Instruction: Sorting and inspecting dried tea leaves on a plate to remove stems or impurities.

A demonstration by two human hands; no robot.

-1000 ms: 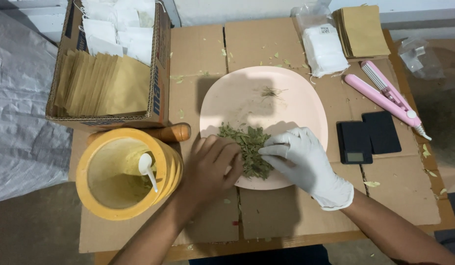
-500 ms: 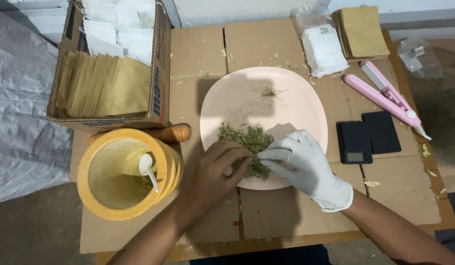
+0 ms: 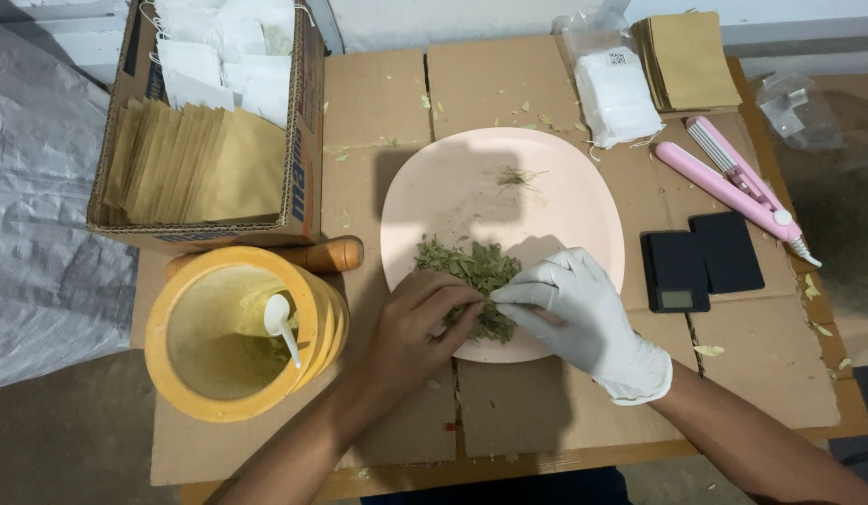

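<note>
A pale pink plate [image 3: 471, 182] lies on the cardboard-covered table, with a heap of dried green leaves [image 3: 467, 265] at its near edge. My bare left hand [image 3: 417, 323] rests on the near side of the heap, fingertips closed on some leaves. My right hand [image 3: 579, 309], in a white glove, meets it from the right, thumb and fingers pinched on leaves at the heap's edge. A few leaf bits [image 3: 515, 175] lie further up the plate.
A yellow mortar [image 3: 239, 334] with a white spoon [image 3: 282, 324] and a wooden pestle [image 3: 317, 255] stands left. Behind it is a cardboard box [image 3: 209, 131] of tan and white sachets. Right: a pink sealer [image 3: 733, 182], a small black scale [image 3: 677, 271], white bags [image 3: 616, 93], tan envelopes [image 3: 688, 58].
My left hand has shifted a little right and closed its fingers into the leaves, meeting the gloved right hand. The heap has been drawn slightly toward the plate's near edge.
</note>
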